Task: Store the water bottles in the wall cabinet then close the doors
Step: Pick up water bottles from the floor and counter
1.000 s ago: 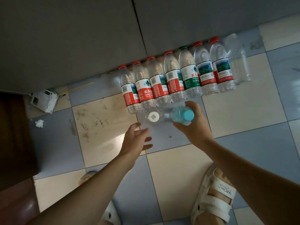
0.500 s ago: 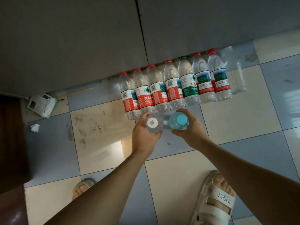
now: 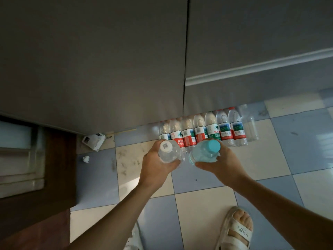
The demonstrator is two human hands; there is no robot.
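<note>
My left hand (image 3: 156,165) grips a clear bottle with a white cap (image 3: 167,152), held upright above the floor. My right hand (image 3: 223,163) grips a pale blue bottle with a turquoise cap (image 3: 205,152) beside it. Behind the hands, a row of several water bottles (image 3: 212,131) with red and green labels stands on the tiled floor against the cabinet base. The grey cabinet doors (image 3: 111,65) fill the upper view and are closed, with a dark seam (image 3: 186,51) between them.
A pale horizontal trim strip (image 3: 252,67) runs across the right door. A small white box (image 3: 94,141) and a crumpled paper scrap (image 3: 86,159) lie on the floor at left. Dark wooden furniture (image 3: 36,168) stands at left. My sandalled foot (image 3: 236,230) is at bottom right.
My left hand reached in and took the white-capped bottle. Both hands have risen with their bottles, and the view has tilted up toward the cabinet doors.
</note>
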